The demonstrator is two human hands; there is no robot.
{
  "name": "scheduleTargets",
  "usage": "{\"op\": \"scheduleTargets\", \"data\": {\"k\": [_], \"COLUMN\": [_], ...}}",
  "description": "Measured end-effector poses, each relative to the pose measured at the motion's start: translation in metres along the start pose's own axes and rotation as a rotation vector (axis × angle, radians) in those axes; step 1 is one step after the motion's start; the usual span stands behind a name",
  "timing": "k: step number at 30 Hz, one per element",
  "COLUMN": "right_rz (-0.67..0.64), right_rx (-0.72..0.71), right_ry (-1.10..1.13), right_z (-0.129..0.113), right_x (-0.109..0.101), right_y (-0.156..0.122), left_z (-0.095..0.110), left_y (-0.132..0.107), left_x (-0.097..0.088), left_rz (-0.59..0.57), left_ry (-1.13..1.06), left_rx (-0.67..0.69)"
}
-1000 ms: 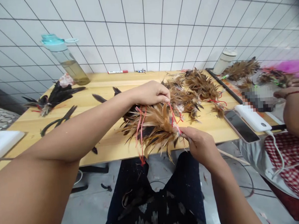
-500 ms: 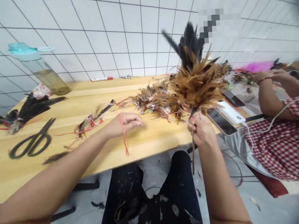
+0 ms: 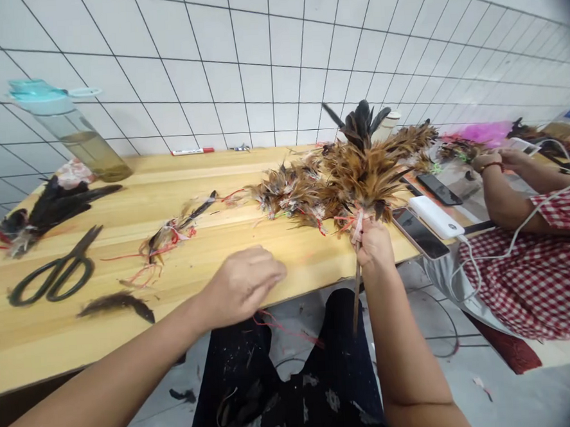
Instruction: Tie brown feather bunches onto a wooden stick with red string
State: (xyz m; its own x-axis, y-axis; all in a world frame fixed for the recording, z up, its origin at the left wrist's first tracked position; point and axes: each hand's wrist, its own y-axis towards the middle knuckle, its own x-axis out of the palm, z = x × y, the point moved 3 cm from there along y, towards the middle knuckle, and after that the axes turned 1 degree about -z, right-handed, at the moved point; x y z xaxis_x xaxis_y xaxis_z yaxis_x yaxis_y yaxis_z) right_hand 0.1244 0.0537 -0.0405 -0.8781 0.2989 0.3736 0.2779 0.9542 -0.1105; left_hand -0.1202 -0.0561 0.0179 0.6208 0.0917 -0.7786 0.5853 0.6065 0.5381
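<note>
My right hand (image 3: 374,246) is closed round the thin stick (image 3: 356,299) of a brown and black feather duster (image 3: 367,170), held upright just past the wooden table's (image 3: 278,252) front edge. My left hand (image 3: 243,283) hovers at the table edge with fingers curled, and a red string (image 3: 285,326) trails down from under it. A pile of brown feather bundles (image 3: 288,194) lies on the table behind both hands. A small bundle tied with red string (image 3: 168,237) lies to the left.
Black scissors (image 3: 54,276), a loose dark feather (image 3: 117,304), black feathers (image 3: 48,208) and a water bottle (image 3: 75,133) sit at the left. Two phones (image 3: 419,231) and a white power bank (image 3: 434,216) lie at the right. A person in red check (image 3: 530,269) works there.
The feather bundle went from lying on the table to standing upright in my right hand, then dropped lower. My left hand let go of the feathers and drew back to the table edge.
</note>
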Motion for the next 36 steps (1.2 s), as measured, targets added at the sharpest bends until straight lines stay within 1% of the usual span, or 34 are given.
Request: {"op": "scheduleTargets", "data": {"k": [3, 4, 5, 6, 8, 9, 10, 12, 13, 14, 15, 16, 19, 20, 21, 22, 24, 26, 29, 31, 32, 36], "right_rz": [-0.067, -0.097, -0.126, -0.152, -0.184, -0.193, -0.2, -0.212, -0.227, -0.246, -0.266, -0.285, -0.3, -0.298, -0.297, -0.294, -0.271, -0.212, -0.055, 0.051, 0.085, 0.124], "right_rx": [-0.002, 0.002, 0.008, 0.016, 0.018, 0.015, 0.01, 0.002, -0.006, -0.023, -0.047, -0.074, -0.203, -0.271, -0.352, -0.44, -0.587, -0.668, -0.738, -0.794, -0.819, -0.872], "right_ry": [0.046, 0.059, 0.066, 0.063, 0.039, 0.018, -0.005, -0.056, -0.082, -0.107, -0.135, -0.169, -0.323, -0.4, -0.493, -0.598, -0.82, -1.038, -1.308, -1.397, -1.413, -1.434], "right_z": [-0.005, -0.007, -0.008, -0.009, -0.012, -0.013, -0.013, -0.014, -0.013, -0.012, -0.012, -0.011, -0.009, -0.01, -0.011, -0.012, -0.013, -0.009, 0.004, 0.014, 0.018, 0.031], "right_x": [-0.001, -0.001, -0.001, -0.001, -0.002, -0.001, -0.001, 0.003, 0.006, 0.01, 0.015, 0.02, 0.032, 0.035, 0.037, 0.04, 0.044, 0.048, 0.053, 0.056, 0.058, 0.063], "right_y": [-0.002, -0.003, -0.004, -0.005, -0.008, -0.01, -0.013, -0.019, -0.022, -0.025, -0.028, -0.031, -0.037, -0.039, -0.041, -0.043, -0.05, -0.056, -0.061, -0.061, -0.06, -0.055], "left_z": [-0.035, -0.049, -0.062, -0.074, -0.094, -0.1, -0.103, -0.1, -0.094, -0.087, -0.078, -0.069, -0.044, -0.039, -0.037, -0.036, -0.041, -0.045, -0.042, -0.036, -0.034, -0.036], "left_y": [-0.006, -0.008, -0.01, -0.011, -0.01, -0.007, -0.003, 0.01, 0.017, 0.025, 0.033, 0.041, 0.063, 0.068, 0.072, 0.074, 0.075, 0.072, 0.068, 0.068, 0.068, 0.068], "left_x": [-0.011, -0.013, -0.013, -0.012, -0.011, -0.012, -0.014, -0.016, -0.015, -0.01, -0.001, 0.01, 0.048, 0.059, 0.066, 0.071, 0.075, 0.073, 0.072, 0.073, 0.074, 0.084], "left_rz": [0.068, 0.062, 0.027, -0.034, -0.156, -0.171, -0.142, 0.008, 0.082, 0.129, 0.141, 0.125, 0.025, 0.001, 0.008, 0.041, 0.149, 0.257, 0.3, 0.324, 0.345, 0.462], "left_ry": [0.007, 0.006, 0.002, 0.0, 0.045, 0.094, 0.149, 0.2, 0.162, 0.078, -0.054, -0.225, -0.748, -0.872, -0.946, -0.97, -0.887, -0.768, -0.747, -0.809, -0.846, -0.964], "left_rx": [-0.231, -0.309, -0.382, -0.442, -0.503, -0.502, -0.489, -0.448, -0.435, -0.429, -0.421, -0.434, -0.44, -0.45, -0.462, -0.479, -0.525, -0.559, -0.535, -0.526, -0.548, -0.713]}}
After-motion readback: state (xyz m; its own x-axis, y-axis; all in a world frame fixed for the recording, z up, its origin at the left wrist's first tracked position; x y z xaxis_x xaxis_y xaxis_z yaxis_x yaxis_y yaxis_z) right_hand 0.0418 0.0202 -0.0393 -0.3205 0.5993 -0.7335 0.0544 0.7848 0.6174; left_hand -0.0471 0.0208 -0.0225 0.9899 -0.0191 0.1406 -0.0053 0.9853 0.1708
